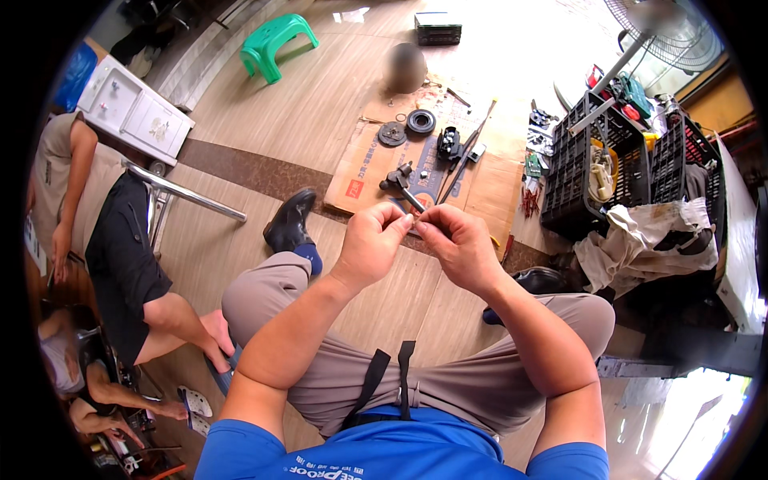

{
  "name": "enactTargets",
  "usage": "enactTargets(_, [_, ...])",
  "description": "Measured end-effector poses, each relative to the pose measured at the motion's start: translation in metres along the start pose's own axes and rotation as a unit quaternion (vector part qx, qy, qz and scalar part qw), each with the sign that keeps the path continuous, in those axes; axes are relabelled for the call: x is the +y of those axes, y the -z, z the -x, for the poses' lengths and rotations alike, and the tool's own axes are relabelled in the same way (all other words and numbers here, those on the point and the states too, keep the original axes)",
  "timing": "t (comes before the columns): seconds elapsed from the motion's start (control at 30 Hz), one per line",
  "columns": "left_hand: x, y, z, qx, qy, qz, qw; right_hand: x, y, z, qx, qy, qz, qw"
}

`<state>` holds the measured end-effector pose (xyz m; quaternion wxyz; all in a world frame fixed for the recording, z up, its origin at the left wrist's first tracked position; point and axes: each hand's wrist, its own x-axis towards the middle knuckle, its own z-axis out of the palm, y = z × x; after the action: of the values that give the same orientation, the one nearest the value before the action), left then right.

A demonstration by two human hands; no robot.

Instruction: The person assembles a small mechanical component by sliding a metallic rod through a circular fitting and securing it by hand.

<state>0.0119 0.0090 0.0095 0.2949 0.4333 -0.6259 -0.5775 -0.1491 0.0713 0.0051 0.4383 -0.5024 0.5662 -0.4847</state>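
Observation:
My left hand [370,244] and my right hand [462,244] meet in front of me, above the near edge of a flat cardboard sheet [352,164]. Thumb and forefinger of each are pinched together, fingertips almost touching. Whatever lies between them is too small to make out. Just beyond the fingers is a dark metal part with a rod [398,178]. Farther off on the cardboard lie a black ring-shaped part [421,122], a dark grey disc [392,134], a black plastic part [450,144] and a long thin tool [460,172].
Black plastic crates [588,164] stand at right, a dirty cloth [640,248] hanging over one. A green stool [276,44] and a black box-shaped device [438,29] are at the back. A fan [672,32] stands far right. Other people sit at left, near a white cabinet [132,108].

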Motion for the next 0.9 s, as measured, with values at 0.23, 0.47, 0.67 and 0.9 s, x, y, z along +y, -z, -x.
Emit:
enactTargets(0.23, [0.001, 0.001, 0.004, -0.07, 0.009, -0.043, 0.997, 0.0, 0.01, -0.009, 0.027, 0.033, 0.08, 0.996])
enactTargets(0.47, [-0.002, 0.003, 0.0, -0.056, 0.014, 0.047, 0.997, 0.022, 0.004, -0.007, 0.025, 0.024, 0.051, 0.998])
enactTargets(0.67, [-0.003, 0.007, -0.004, 0.003, 0.035, 0.089, 0.995, 0.001, -0.006, 0.007, -0.016, 0.048, 0.117, 0.992])
enactTargets(0.9, [0.0, 0.008, -0.003, -0.014, 0.038, 0.118, 0.992, -0.013, -0.003, 0.01, -0.012, 0.036, 0.126, 0.991])
